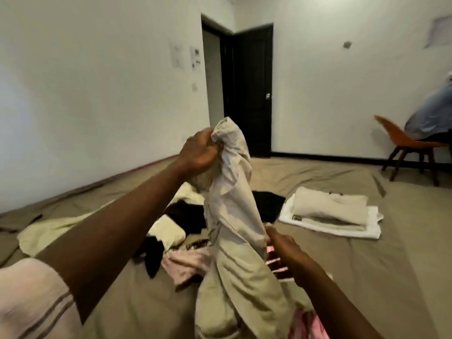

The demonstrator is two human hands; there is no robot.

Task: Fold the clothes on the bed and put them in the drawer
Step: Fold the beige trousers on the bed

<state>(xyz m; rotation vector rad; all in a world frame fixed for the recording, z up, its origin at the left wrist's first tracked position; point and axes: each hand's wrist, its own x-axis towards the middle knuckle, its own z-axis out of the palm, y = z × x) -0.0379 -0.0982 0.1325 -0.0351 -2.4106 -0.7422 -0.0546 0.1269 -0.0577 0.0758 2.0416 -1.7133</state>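
So my left hand (199, 152) is bunched tight round the top of this beige garment (232, 204), held up over the unfolded pile (176, 231). My right hand (287, 250) pinches it lower down. The folded stack (330, 209) sits further right on the bed (367, 265).

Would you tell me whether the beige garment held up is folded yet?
Not folded: the beige garment hangs bunched from the left hand.

dim indoor light | soft motion blur | wide-angle edge distortion

Matt, creased, probably cotton beige garment (234, 216)
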